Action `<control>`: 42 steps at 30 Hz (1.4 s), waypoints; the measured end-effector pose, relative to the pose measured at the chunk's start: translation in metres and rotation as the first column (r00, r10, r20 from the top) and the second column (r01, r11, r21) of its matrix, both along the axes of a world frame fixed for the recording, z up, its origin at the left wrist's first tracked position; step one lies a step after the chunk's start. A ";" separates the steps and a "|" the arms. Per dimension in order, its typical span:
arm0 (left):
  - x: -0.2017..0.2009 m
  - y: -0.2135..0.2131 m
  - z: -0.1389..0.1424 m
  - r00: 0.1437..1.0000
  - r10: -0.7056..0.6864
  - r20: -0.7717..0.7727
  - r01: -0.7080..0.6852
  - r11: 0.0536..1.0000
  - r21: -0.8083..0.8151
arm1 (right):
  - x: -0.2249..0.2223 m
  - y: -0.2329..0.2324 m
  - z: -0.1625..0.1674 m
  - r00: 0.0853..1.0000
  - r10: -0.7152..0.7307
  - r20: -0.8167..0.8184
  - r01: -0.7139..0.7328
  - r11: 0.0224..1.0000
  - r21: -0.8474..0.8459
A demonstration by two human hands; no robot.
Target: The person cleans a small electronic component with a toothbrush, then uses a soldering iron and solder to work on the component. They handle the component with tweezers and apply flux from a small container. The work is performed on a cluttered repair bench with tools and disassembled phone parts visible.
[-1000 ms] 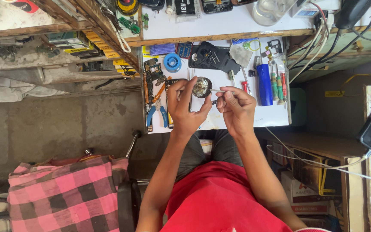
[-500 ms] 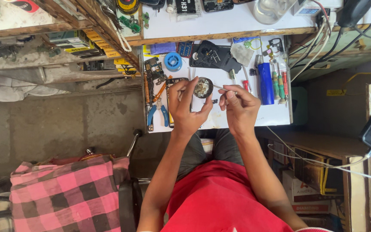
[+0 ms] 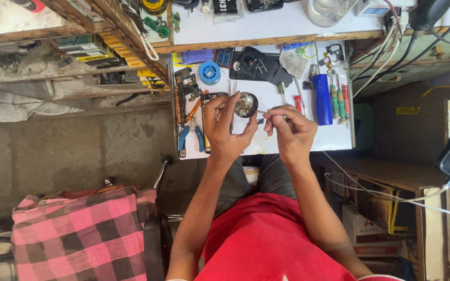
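My left hand holds a small round shiny metal tin between thumb and fingers, raised just above the white worktable. My right hand is pinched on a thin metal tool, tweezers or a probe, whose tip points at the tin's right edge. Both hands hover over the table's near middle. What lies inside the tin is too small to tell.
On the table lie blue-handled pliers, a blue solder spool, a black mat with parts, a blue lighter-like cylinder and screwdrivers. A shelf above carries devices. Cables hang at right. A pink checked cloth lies at lower left.
Both hands shifted slightly; the tool in the right hand now sits closer to the tin's edge. The tin stays held in the left hand.
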State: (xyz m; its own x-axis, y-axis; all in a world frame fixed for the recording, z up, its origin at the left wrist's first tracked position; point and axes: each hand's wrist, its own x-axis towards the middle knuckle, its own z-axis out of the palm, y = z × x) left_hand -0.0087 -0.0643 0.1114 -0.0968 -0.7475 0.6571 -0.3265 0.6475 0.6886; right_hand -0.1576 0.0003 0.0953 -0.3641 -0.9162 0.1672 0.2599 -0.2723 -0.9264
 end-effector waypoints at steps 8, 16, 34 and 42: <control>0.002 -0.005 0.004 0.998 0.059 0.031 -0.059 0.998 0.008 | -0.007 0.000 -0.016 0.934 0.002 0.357 -0.022 0.998 0.052; 0.001 -0.068 0.001 0.928 0.356 0.114 -0.362 0.931 0.040 | -0.027 0.000 -0.030 0.774 0.066 0.630 -0.064 0.998 -0.025; -0.009 -0.128 0.003 0.784 0.581 0.218 -0.592 0.805 -0.015 | -0.045 0.012 -0.038 0.733 0.003 0.680 -0.010 1.000 0.007; -0.007 -0.033 -0.027 0.976 0.095 0.196 -0.122 0.984 0.128 | -0.056 0.025 -0.050 0.725 -0.050 0.687 0.024 0.999 0.048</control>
